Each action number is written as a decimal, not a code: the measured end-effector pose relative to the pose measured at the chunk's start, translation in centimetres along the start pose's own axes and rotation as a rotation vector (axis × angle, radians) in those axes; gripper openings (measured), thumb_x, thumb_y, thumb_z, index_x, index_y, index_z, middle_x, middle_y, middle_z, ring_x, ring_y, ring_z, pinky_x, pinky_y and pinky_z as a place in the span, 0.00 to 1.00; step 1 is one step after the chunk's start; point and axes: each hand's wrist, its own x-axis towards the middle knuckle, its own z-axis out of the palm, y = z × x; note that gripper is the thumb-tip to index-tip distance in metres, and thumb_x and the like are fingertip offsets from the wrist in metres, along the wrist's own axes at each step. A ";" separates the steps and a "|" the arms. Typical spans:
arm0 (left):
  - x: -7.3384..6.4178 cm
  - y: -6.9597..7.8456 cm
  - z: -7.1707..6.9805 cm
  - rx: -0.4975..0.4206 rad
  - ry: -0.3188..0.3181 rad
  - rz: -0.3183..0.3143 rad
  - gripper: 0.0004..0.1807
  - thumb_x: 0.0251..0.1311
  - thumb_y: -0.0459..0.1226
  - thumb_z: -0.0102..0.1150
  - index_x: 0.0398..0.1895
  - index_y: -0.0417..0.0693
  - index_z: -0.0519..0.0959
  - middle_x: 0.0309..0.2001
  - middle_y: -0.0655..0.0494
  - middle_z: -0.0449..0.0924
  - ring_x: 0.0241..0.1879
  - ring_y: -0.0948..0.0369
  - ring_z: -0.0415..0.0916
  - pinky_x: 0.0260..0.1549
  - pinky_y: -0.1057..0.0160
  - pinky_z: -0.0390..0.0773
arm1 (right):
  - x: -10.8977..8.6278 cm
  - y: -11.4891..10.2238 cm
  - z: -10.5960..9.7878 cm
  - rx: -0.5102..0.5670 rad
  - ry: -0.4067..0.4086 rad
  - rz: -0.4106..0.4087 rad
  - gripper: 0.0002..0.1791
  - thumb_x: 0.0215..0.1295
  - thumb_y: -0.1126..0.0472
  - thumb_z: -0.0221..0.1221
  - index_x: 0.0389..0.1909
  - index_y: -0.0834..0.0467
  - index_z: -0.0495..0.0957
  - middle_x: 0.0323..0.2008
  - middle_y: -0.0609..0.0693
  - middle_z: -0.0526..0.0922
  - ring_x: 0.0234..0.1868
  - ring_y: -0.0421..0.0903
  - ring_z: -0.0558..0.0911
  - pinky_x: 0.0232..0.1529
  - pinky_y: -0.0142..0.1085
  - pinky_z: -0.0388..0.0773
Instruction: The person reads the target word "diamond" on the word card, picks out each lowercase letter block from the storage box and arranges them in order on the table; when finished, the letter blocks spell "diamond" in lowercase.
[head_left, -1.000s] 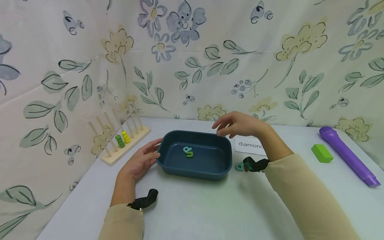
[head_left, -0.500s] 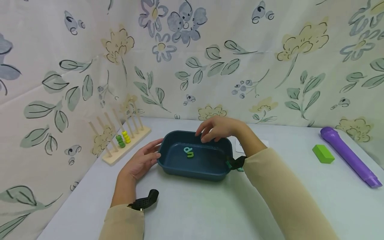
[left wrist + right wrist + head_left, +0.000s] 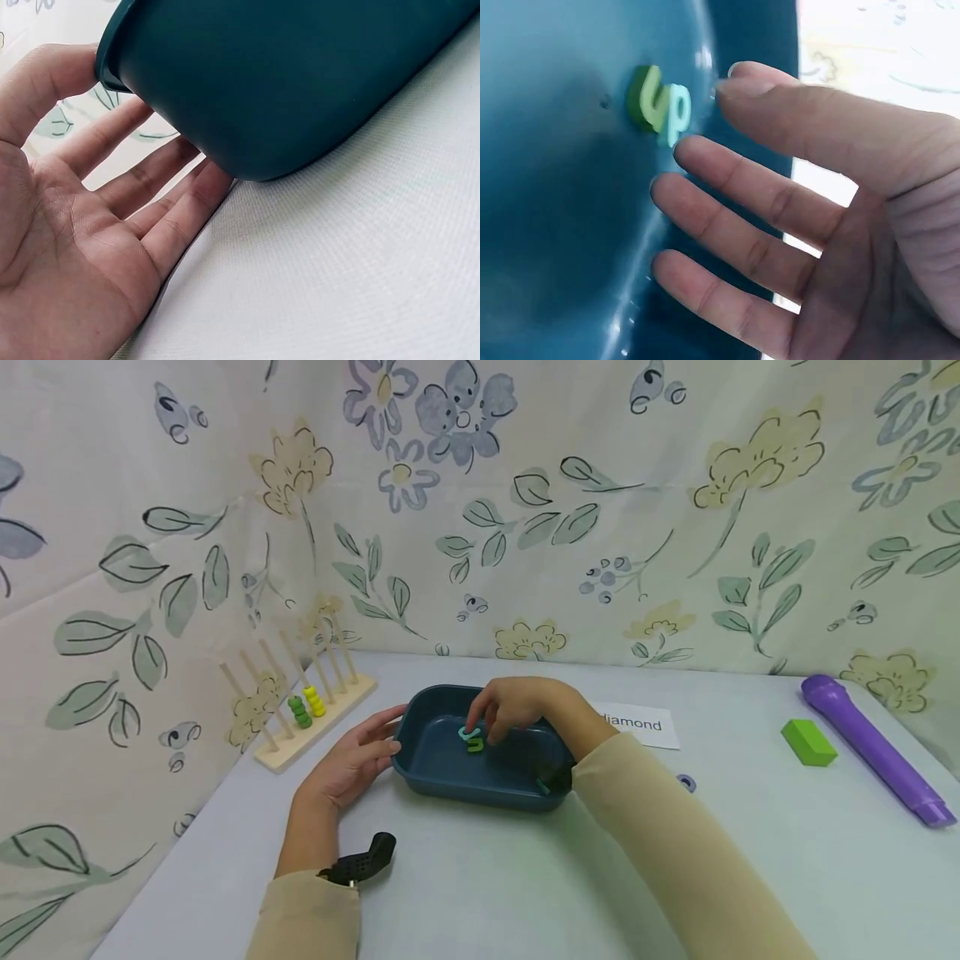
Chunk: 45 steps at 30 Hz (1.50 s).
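A dark blue rectangular tray sits on the table, with a teal letter p and a green letter u close together on its floor. My left hand rests at the tray's left end; in the left wrist view its thumb meets the rim and its fairly straight fingers lie along the outer wall. Inside the tray, my right hand reaches down from the right, index fingertip right at the teal letter in the head view. The right wrist view shows its fingers loosely bent, holding nothing, near both letters.
Behind my right forearm lies a white card reading "diamond". A small purple ring-like piece shows beside the sleeve. Farther right are a green block and a long purple stick. A wooden peg rack with green and yellow beads stands left.
My right hand has come left and down from above the tray's far right corner to the letters inside. The card is uncovered again. My left hand and the tray stay put.
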 end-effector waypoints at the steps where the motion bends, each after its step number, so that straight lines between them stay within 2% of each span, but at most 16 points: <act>1: 0.0 0.0 0.0 0.000 -0.001 0.000 0.38 0.69 0.33 0.59 0.81 0.50 0.60 0.81 0.47 0.53 0.76 0.51 0.59 0.58 0.70 0.77 | 0.2 0.0 0.1 -0.008 -0.005 0.006 0.20 0.65 0.65 0.67 0.56 0.48 0.86 0.53 0.52 0.86 0.50 0.47 0.82 0.53 0.48 0.82; 8: -0.1 0.3 0.2 0.010 0.013 0.006 0.37 0.68 0.33 0.60 0.80 0.51 0.61 0.81 0.47 0.54 0.75 0.52 0.60 0.58 0.70 0.77 | 1.2 0.2 0.3 -0.028 -0.030 0.050 0.23 0.64 0.67 0.66 0.57 0.45 0.86 0.42 0.47 0.85 0.42 0.44 0.80 0.42 0.42 0.80; 13: -0.1 0.1 0.1 0.007 0.020 0.000 0.38 0.68 0.33 0.60 0.80 0.51 0.61 0.81 0.48 0.54 0.77 0.50 0.57 0.58 0.71 0.77 | 1.8 0.1 0.8 -0.008 -0.081 0.069 0.22 0.66 0.66 0.65 0.59 0.45 0.85 0.33 0.46 0.82 0.34 0.43 0.78 0.32 0.37 0.73; 17: 0.0 -0.1 0.0 0.006 0.025 0.001 0.38 0.68 0.33 0.61 0.80 0.50 0.61 0.81 0.48 0.54 0.77 0.49 0.57 0.57 0.71 0.77 | 2.0 -0.1 1.1 -0.007 -0.100 0.088 0.18 0.68 0.63 0.65 0.56 0.46 0.86 0.36 0.45 0.83 0.35 0.43 0.78 0.34 0.37 0.74; 21: 0.0 -0.2 -0.1 0.010 0.026 0.007 0.38 0.68 0.33 0.60 0.80 0.50 0.61 0.81 0.47 0.54 0.77 0.50 0.58 0.58 0.71 0.77 | 1.9 0.0 1.2 -0.020 -0.086 0.091 0.08 0.68 0.61 0.65 0.45 0.50 0.87 0.40 0.44 0.84 0.39 0.44 0.80 0.41 0.41 0.78; 24: 0.0 -0.2 -0.1 0.011 0.024 0.003 0.38 0.68 0.33 0.60 0.80 0.50 0.61 0.81 0.47 0.54 0.76 0.51 0.58 0.58 0.71 0.77 | 2.0 0.5 1.3 -0.015 -0.062 0.071 0.01 0.67 0.62 0.66 0.37 0.53 0.85 0.36 0.45 0.84 0.37 0.44 0.79 0.38 0.40 0.78; 27: 0.0 -0.1 0.0 0.012 0.020 0.003 0.38 0.68 0.33 0.60 0.80 0.50 0.61 0.81 0.47 0.55 0.76 0.50 0.59 0.58 0.70 0.77 | 2.0 0.8 1.3 0.003 -0.024 0.051 0.06 0.64 0.65 0.68 0.38 0.55 0.82 0.32 0.46 0.82 0.34 0.44 0.78 0.32 0.37 0.76; 32: -0.1 0.0 -0.1 0.011 0.010 0.007 0.38 0.68 0.33 0.60 0.80 0.50 0.61 0.81 0.47 0.53 0.78 0.49 0.56 0.57 0.71 0.77 | 2.1 0.7 1.4 -0.021 0.018 0.062 0.18 0.59 0.66 0.70 0.50 0.54 0.79 0.32 0.48 0.82 0.32 0.45 0.78 0.28 0.34 0.74; 39: 0.0 0.1 0.1 0.010 0.010 0.004 0.38 0.68 0.33 0.61 0.80 0.50 0.61 0.82 0.47 0.52 0.78 0.49 0.55 0.58 0.71 0.76 | 2.4 0.3 1.8 -0.140 0.046 0.118 0.15 0.57 0.55 0.75 0.42 0.51 0.81 0.36 0.47 0.81 0.34 0.46 0.80 0.31 0.36 0.75; 45: 0.0 0.0 0.1 0.017 0.013 0.001 0.38 0.69 0.33 0.60 0.81 0.51 0.60 0.82 0.47 0.52 0.78 0.49 0.55 0.57 0.72 0.77 | 2.8 0.3 2.0 -0.154 0.049 0.118 0.12 0.58 0.60 0.75 0.40 0.52 0.82 0.32 0.48 0.80 0.29 0.45 0.79 0.29 0.36 0.72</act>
